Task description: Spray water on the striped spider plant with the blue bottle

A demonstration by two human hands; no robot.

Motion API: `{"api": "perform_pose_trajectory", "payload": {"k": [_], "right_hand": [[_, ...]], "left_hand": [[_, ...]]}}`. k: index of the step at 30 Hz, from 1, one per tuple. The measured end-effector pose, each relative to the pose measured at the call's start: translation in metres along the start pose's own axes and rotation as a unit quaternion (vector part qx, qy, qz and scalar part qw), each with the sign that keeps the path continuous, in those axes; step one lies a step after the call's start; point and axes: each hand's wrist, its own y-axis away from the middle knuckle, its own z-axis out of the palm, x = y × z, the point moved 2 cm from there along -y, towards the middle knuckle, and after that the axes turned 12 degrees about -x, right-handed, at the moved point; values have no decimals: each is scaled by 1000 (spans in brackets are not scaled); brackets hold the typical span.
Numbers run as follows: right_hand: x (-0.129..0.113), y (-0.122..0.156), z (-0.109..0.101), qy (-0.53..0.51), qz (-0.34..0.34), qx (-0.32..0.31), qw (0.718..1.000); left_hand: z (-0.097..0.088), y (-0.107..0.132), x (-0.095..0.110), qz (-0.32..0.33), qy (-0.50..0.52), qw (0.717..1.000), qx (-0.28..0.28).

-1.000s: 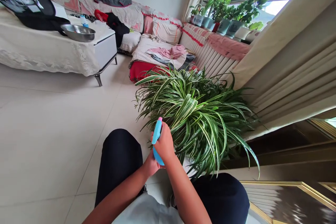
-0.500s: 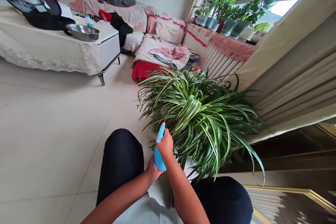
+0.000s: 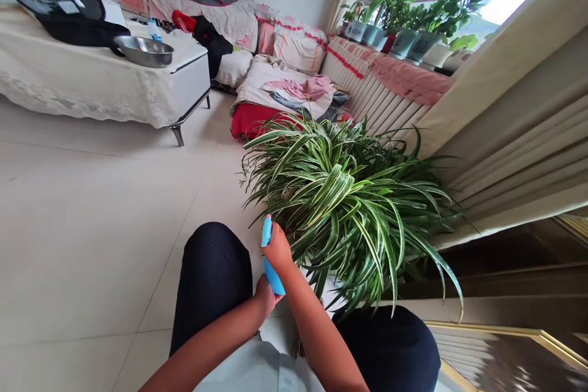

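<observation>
A blue spray bottle [image 3: 274, 279] with a pink nozzle tip is held upright between my knees. My right hand [image 3: 278, 248] wraps round its neck and trigger; the fingers are partly hidden behind the bottle. Under its lower part, my left hand [image 3: 266, 295] grips the base. Just beyond and to the right spreads a large spider plant [image 3: 340, 196] with long green-and-cream striped leaves that look wet. The nozzle points away from me, close to the plant's left edge. Leaves hide most of the plant's pot.
A cloth-covered table [image 3: 138, 95] at the left bears a steel bowl [image 3: 144, 51] and an open black case [image 3: 68, 6]. Behind stands a sofa with clothes [image 3: 305, 89]. Potted plants [image 3: 407, 43] line the windowsill; a curtain [image 3: 514, 110] hangs at the right.
Both hands have shifted left with the spray bottle, its top moving furthest, so the bottle now leans left and its nozzle is by the plant's left edge.
</observation>
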Motion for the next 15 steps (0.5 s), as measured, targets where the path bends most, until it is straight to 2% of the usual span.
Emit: {"api": "perform_pose_trajectory", "payload": {"k": [7, 12, 15], "right_hand": [[14, -6, 15, 15, 83, -37, 996], [23, -4, 18, 6, 114, -22, 993], [26, -2, 18, -9, 103, 1, 995]], "left_hand": [[-1, 13, -4, -37, 5, 999, -7], [-2, 16, -6, -37, -24, 999, -17], [-6, 13, -6, -18, -52, 998, -30]]}}
